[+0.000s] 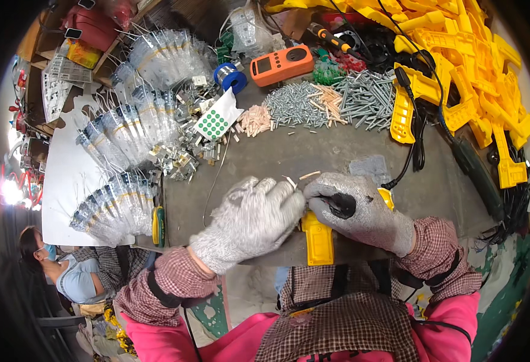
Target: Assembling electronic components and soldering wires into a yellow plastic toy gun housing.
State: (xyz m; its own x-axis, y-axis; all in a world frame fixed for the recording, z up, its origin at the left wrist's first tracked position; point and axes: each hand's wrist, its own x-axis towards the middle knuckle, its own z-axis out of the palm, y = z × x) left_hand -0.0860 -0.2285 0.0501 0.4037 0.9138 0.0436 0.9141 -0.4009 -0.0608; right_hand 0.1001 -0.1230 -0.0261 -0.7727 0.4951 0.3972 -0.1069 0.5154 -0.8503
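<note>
Both hands wear grey knit gloves and meet over a yellow plastic part (318,240) at the near edge of the grey worktable (289,154). My left hand (254,218) lies on the part's left side, its fingers curled over it. My right hand (355,208) is closed around a black tool (341,205) pressed onto the part's top. A black cable (418,145) runs from that spot toward the far right. The part's upper half is hidden under my gloves. Two small pale pegs (309,175) lie just beyond my fingers.
Piles of silver screws (337,99) and pale plastic pegs (255,119) lie mid-table. Yellow plastic housings (464,66) are heaped at the right. An orange meter (281,63), a blue wire spool (230,75) and bagged metal parts (126,142) fill the left. Another person (66,271) sits lower left.
</note>
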